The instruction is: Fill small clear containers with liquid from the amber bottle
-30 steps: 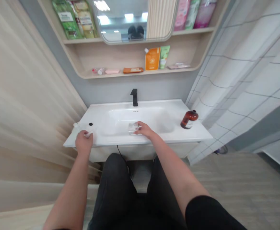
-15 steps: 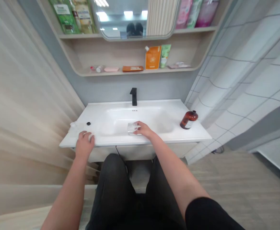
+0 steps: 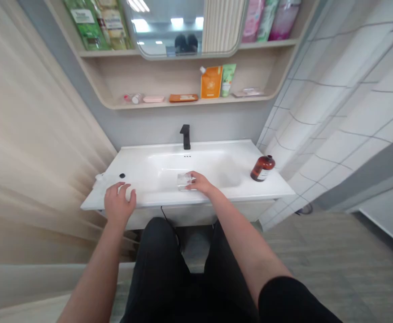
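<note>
My right hand (image 3: pixel 199 183) grips a clear, glass-like container (image 3: pixel 183 181) from its right side, over the front of the white basin (image 3: pixel 159 164). Whether the container holds anything I cannot make out. Over the left front of the counter is my left hand (image 3: pixel 118 202), its fingers apart and nothing in it. Just behind those fingers a small black round piece (image 3: pixel 122 175) lies on the counter. A pale, see-through object (image 3: pixel 100 176) sits by the counter's left edge, too faint to name.
A brown bottle (image 3: pixel 263 168) without a cap stands on the counter's right end. Behind the basin rises a black faucet (image 3: pixel 185 137). The shelf (image 3: pixel 183 102) above carries an orange pouch (image 3: pixel 211 82), a green tube (image 3: pixel 228 80) and small packets. Beige curtain hangs left; white tiles line the right.
My left hand has shifted slightly right, its thumb and fingers spreading wider. The right hand keeps its grip on the clear container over the basin. The view has tilted a little.
</note>
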{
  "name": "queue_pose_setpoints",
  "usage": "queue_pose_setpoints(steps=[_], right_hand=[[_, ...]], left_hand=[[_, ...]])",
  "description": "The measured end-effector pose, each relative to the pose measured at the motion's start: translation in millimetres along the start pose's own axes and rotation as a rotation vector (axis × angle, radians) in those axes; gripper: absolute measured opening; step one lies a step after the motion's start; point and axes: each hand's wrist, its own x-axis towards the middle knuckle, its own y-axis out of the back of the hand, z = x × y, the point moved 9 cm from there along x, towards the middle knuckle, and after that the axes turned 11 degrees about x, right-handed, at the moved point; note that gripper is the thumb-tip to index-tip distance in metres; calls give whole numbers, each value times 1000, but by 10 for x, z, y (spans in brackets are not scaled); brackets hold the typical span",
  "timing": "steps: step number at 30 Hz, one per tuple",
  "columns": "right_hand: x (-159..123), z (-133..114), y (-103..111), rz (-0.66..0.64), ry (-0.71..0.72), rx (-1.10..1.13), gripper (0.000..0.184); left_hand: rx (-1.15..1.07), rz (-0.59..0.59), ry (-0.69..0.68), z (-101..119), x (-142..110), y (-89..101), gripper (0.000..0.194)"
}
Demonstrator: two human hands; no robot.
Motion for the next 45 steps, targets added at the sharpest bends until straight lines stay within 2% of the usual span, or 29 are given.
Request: queue_pose_setpoints(steps=[2,3,5,9,10,12,16,19,22,25,27,30,33,35,37,39,41,43,45], right_hand=[[-5,-20,-4,3,6,4,61],[-7,-32,-6,6,10,6,62],[-12,-57,-14,6,23,16,64],[-20,-131,-1,35,85,26,66],[-23,-147,5,47,97,22,67],[-29,-162,7,58,104,13,67],[-30,-146,27,82,96,25,76],[-6,-97,54,100,84,46,94],[-1,-100,142,211,100,26,104],[-135,-271,275,400,206,-78,83],[-363,-477,390,540,326,-203,64],[-892,-789,694,752,486,-413,47],[-1537,-1034,1283,1061,549,-639,43],[-1913,-1168,1733,1278,569,-773,53],[-2104,-1252,2146,1400,559,-851,79],[-2065,-1282,2474,1376,509,-874,103],[-1913,-1268,2681,1293,460,-855,119],[-1771,-1204,2816,1243,403,-771,127],[-1694,-1096,2927,1248,322,-655,128]], left_hand=[[-125,-16,-35,321,85,-73,41],[-208,-53,-54,499,134,-172,44],[-400,-180,-53,833,229,-484,56],[-758,-515,42,1375,306,-1256,99],[-820,-577,55,1480,309,-1402,102],[-907,-645,65,1632,325,-1600,98],[-996,-642,63,1727,391,-1724,76],[-1007,-610,82,1692,421,-1723,73],[-991,-569,141,1615,425,-1713,75],[-1003,-532,197,1562,422,-1700,75],[-1002,-509,226,1533,421,-1695,75],[-991,-481,251,1500,422,-1698,75],[-991,-459,264,1468,425,-1721,75],[-975,-445,275,1438,426,-1747,75],[-951,-427,280,1405,429,-1773,76],[-936,-414,275,1384,433,-1799,76],[-926,-413,274,1366,434,-1830,76],[-915,-406,282,1343,437,-1848,75],[-899,-397,291,1323,441,-1848,74]])
